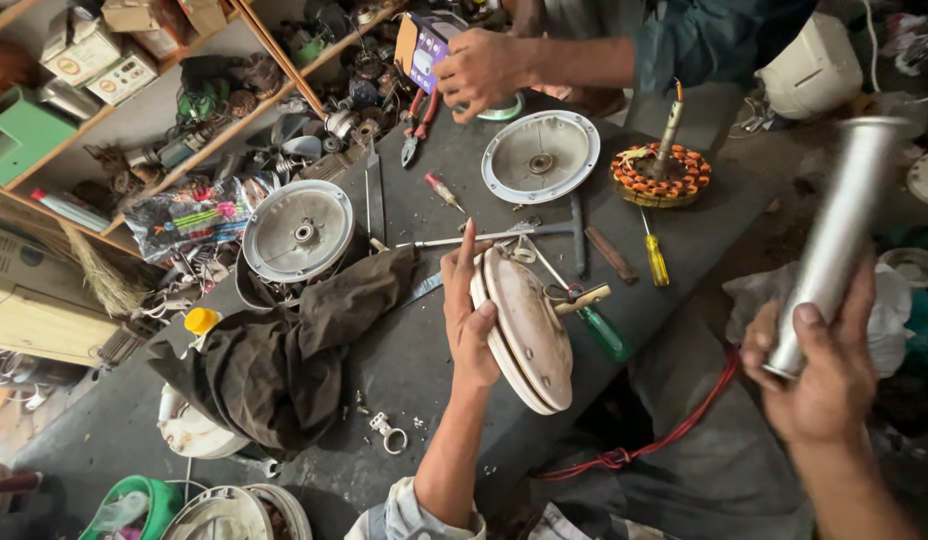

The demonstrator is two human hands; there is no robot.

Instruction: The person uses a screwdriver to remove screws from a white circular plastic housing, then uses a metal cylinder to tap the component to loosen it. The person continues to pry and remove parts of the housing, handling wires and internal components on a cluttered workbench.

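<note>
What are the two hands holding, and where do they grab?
The left hand steadies a round motor housing on edge by its rim. The right hand grips a silver metal tube at its lower end.

Your left hand steadies a motor housing standing on edge on the bench; your right hand holds a tube off the bench, well right of it. A cloth lies left of your left-hand grip, a cover and stator beyond it, a green-handled screwdriver just right.
</note>
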